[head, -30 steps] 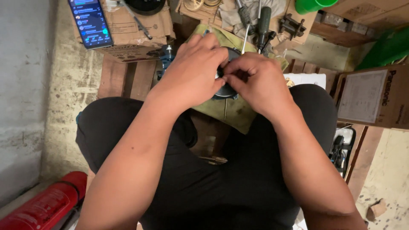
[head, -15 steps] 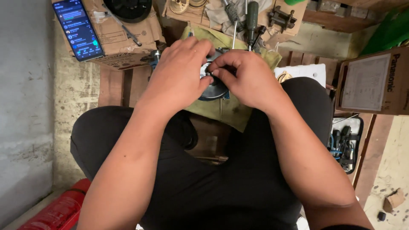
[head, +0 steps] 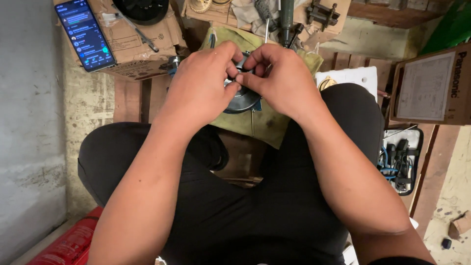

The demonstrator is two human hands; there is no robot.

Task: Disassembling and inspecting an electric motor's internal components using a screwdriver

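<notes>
Both hands meet at upper centre of the frame over a dark round metal part (head: pixel 244 100) that rests on an olive cloth (head: pixel 267 122). The left hand (head: pixel 198 83) curls over the part's left side, and the right hand (head: pixel 282 78) pinches something small at the part's top, fingertips of both hands touching; what is pinched is too small to tell. To do this well, the left hand should likely brace the round part firmly while the right works with slow, light fingertip pressure. The part lies directly beneath the hands, mostly covered. A lit phone (head: pixel 84 33) lies on a cardboard box (head: pixel 142 46) at upper left.
</notes>
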